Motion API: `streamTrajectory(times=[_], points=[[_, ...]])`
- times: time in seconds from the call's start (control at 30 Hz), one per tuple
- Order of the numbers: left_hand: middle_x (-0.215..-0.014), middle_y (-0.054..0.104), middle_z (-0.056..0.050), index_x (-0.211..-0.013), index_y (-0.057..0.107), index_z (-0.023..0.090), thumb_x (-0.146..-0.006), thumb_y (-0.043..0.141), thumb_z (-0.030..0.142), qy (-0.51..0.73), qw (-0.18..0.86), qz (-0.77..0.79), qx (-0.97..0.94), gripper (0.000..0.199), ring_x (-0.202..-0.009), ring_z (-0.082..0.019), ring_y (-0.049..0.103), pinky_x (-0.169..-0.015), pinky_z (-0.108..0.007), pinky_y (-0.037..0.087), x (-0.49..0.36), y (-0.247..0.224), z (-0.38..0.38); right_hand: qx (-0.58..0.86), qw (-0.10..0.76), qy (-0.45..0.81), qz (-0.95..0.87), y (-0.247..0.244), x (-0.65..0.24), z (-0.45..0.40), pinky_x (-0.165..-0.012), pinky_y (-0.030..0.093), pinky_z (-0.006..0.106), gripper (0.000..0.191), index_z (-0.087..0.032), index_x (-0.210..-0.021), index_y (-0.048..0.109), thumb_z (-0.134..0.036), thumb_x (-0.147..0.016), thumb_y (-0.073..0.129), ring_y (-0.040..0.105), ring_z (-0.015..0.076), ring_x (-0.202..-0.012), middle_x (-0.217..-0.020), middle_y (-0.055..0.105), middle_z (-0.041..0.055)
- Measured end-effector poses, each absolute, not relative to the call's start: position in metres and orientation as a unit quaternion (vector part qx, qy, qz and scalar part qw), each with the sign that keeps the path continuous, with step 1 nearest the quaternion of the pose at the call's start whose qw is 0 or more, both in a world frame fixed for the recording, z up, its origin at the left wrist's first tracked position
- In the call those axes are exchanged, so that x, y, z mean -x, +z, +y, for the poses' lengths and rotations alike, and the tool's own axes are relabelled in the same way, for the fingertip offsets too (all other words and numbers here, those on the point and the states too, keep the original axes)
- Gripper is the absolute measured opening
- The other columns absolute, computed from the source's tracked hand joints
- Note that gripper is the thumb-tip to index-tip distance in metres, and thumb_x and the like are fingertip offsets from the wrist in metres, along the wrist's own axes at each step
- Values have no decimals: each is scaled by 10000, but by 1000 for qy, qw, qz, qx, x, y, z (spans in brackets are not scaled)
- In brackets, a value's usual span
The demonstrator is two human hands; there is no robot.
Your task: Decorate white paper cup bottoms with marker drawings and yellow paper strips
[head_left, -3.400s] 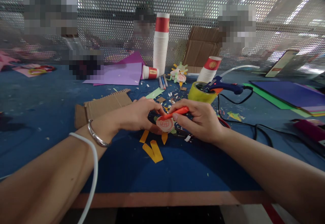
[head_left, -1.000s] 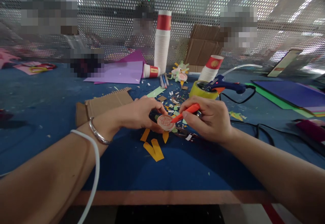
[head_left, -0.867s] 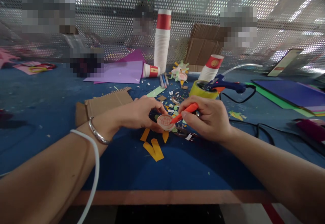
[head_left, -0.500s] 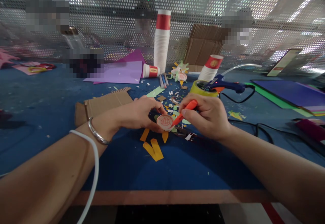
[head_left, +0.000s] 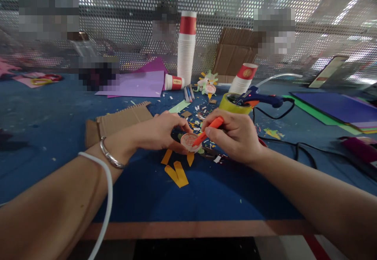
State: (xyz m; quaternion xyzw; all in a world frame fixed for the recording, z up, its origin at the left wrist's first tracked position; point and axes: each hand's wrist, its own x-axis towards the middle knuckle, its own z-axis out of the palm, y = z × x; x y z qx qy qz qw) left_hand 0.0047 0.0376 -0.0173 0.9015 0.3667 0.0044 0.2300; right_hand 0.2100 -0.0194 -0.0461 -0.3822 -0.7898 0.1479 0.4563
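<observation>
Between the thumb and fingers of my left hand [head_left: 167, 131] is a small round pale disc [head_left: 188, 140] with red line drawing on its face. My right hand [head_left: 235, 135] grips an orange marker [head_left: 212, 127], its tip resting on the right part of the disc. A pointed yellow piece [head_left: 190, 158] shows just under the disc. Folded yellow paper strips [head_left: 177, 174] lie on the blue table just in front of my left hand. Dark scissors [head_left: 209, 153], partly hidden, lie below my right hand.
Corrugated cardboard [head_left: 123, 119] lies left. Behind stand a tall cup stack [head_left: 186, 52], a lying cup [head_left: 173, 82] and a leaning stack [head_left: 243, 78]. A blue glue gun [head_left: 260, 97] rests on yellow tape [head_left: 232, 103]. Paper scraps [head_left: 196, 122] litter the middle; coloured sheets [head_left: 335, 107] lie right.
My right hand has moved slightly left, bringing the marker tip from the disc's right edge further onto its face. My left hand still holds the disc in nearly the same place.
</observation>
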Motion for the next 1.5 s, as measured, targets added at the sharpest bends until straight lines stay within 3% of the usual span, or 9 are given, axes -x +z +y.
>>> streamTrajectory(times=[0.43, 1.1, 1.5], points=[[-1089, 677, -47, -1089, 713, 260, -710, 774, 427, -2, 230, 366, -902, 418, -1048, -259, 556, -885, -354, 396, -4, -17, 38, 391, 467, 189, -770, -44, -208, -17, -504, 374, 247, 142, -165, -693, 620, -139, -785, 514, 475, 93, -515, -579, 552, -28], [-1025, 679, -51, -1093, 707, 252, -707, 754, 474, -3, 225, 368, -902, 448, -998, -256, 563, -823, -342, 407, -5, -17, 38, 410, 469, 187, -759, -49, -205, -18, -508, 403, 236, 121, -163, -748, 648, -153, -801, 540, 520, 93, -520, -608, 603, -25], [-1043, 668, -57, -1091, 721, 253, -707, 770, 461, 2, 227, 368, -902, 440, -1027, -288, 546, -892, -396, 383, -5, -17, 38, 398, 495, 242, -734, -52, -203, -15, -559, 445, 234, 117, -166, -773, 643, -130, -816, 540, 573, 99, -592, -674, 629, -18]])
